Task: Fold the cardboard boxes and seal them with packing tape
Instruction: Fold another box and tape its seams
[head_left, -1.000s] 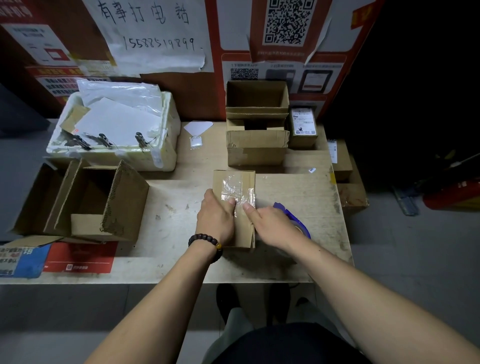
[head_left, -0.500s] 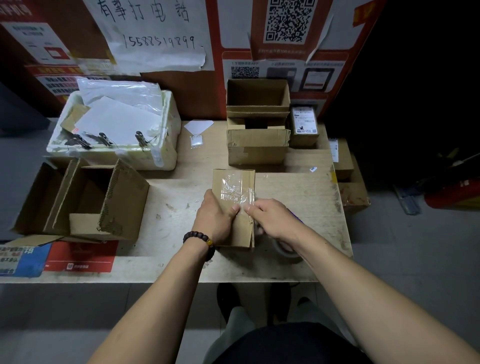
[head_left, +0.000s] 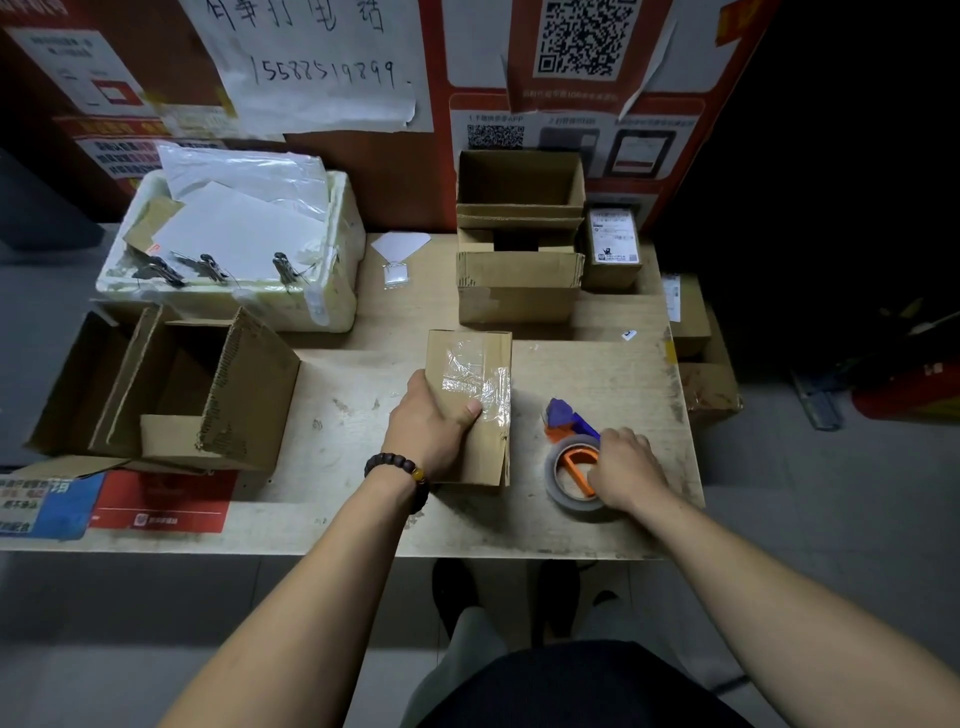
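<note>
A small cardboard box (head_left: 485, 452) stands in the middle of the wooden table (head_left: 363, 499), with wrinkled clear tape across its top. My left hand (head_left: 428, 434) grips its left side, thumb pressed on the tape's near edge. To the right lies a tape dispenser (head_left: 571, 457) with an orange core, a blue cutter end and a roll of clear tape. My right hand (head_left: 626, 470) rests on its right side with fingers curled round the dispenser.
A large open carton (head_left: 208, 395) lies on its side at the left. Behind it sits a white foam box (head_left: 322, 291) of papers and clips. Two open cartons (head_left: 519, 280) are stacked at the back, a labelled parcel (head_left: 613, 249) beside them. More boxes (head_left: 706, 384) sit off the right edge.
My right hand has left the box's tape and moved right and down onto the tape dispenser. The left hand keeps holding the box.
</note>
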